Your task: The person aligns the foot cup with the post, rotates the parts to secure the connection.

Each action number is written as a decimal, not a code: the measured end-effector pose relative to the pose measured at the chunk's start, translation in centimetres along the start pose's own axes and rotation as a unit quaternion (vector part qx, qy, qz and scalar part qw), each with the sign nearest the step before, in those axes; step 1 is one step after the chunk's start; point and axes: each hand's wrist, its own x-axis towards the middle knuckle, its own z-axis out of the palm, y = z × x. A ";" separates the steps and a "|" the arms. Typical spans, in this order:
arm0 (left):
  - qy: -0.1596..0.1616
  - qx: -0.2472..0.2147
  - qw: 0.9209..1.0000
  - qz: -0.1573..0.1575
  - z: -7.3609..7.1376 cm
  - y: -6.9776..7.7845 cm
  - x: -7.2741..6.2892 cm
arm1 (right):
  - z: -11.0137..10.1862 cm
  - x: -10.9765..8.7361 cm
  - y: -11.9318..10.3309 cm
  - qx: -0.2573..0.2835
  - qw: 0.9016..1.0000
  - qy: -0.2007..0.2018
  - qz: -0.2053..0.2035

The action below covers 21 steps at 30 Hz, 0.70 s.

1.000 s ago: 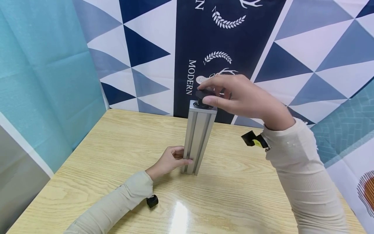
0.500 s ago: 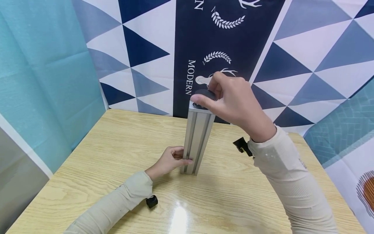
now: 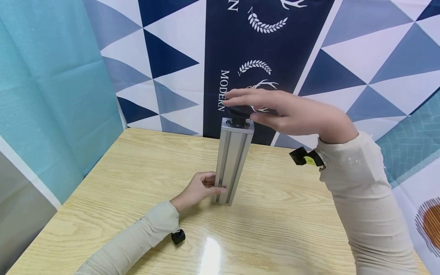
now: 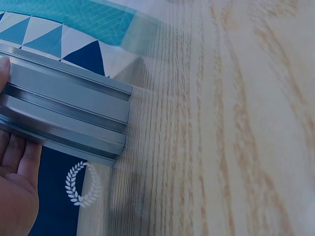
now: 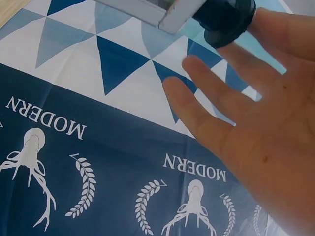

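A silver aluminium profile [image 3: 235,160] with lengthwise grooves stands upright on the wooden table. Its lower end meets the tabletop in the left wrist view, where the grooved side [image 4: 69,98] shows large. My left hand [image 3: 196,191] grips it low down, thumb across the front and fingers behind. On top, a metal end plate carries a black round knob [image 3: 239,114]. Above this knob my right hand [image 3: 292,112] reaches in from the right, fingers stretched out flat over it and thumb at its side. In the right wrist view the knob [image 5: 225,22] sits by the spread fingers.
The wooden table [image 3: 137,233] runs up to a blue and white patterned cloth [image 3: 172,68] behind the profile. A teal curtain [image 3: 58,76] hangs on the left. Small black cameras [image 3: 178,236] are fastened at both wrists.
My right hand first curls round the knob with the thumb brought forward, then swings back right and straightens its fingers over it. The left hand and the profile stay put.
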 end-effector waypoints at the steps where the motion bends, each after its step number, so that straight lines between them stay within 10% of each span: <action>1: 0.000 0.000 1.000 0.000 0.0 0.0 0.0 | -0.1 0.0 0.1 0.001 1.000 -0.005 -0.002; 10: 0.001 -0.005 1.000 -0.001 -0.3 -1.9 0.8 | -0.2 0.2 0.1 -0.025 0.999 0.028 0.016; 21: -0.002 -0.012 1.000 0.006 -0.6 -2.7 1.0 | 2.0 1.5 -1.7 -0.050 0.953 0.164 0.251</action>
